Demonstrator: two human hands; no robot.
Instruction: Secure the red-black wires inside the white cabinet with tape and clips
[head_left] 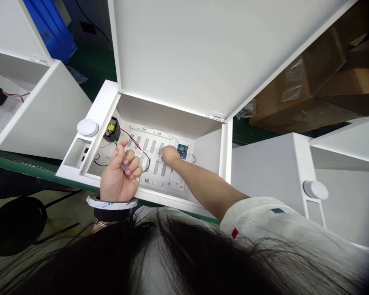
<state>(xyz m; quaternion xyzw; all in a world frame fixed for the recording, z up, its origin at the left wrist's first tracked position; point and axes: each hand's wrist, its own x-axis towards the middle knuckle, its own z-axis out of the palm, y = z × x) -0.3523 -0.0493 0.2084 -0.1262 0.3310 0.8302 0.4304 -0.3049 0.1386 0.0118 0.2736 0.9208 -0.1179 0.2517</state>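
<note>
The small blue circuit board (182,150) sits inside the open white cabinet (110,98), at the far right of its slotted back plate (152,157), with thin red wires (135,143) trailing left toward a black-and-yellow component (112,130). The right hand (169,155) reaches in, fingers closed down just beside the board's left edge; whether it pinches anything I cannot tell. The left hand (119,174) hovers nearer, curled around a small clear strip, a tape roll (110,202) worn on its wrist. The step looks like seating or securing the board; the following move would call for steady pressure without snagging the wires.
</note>
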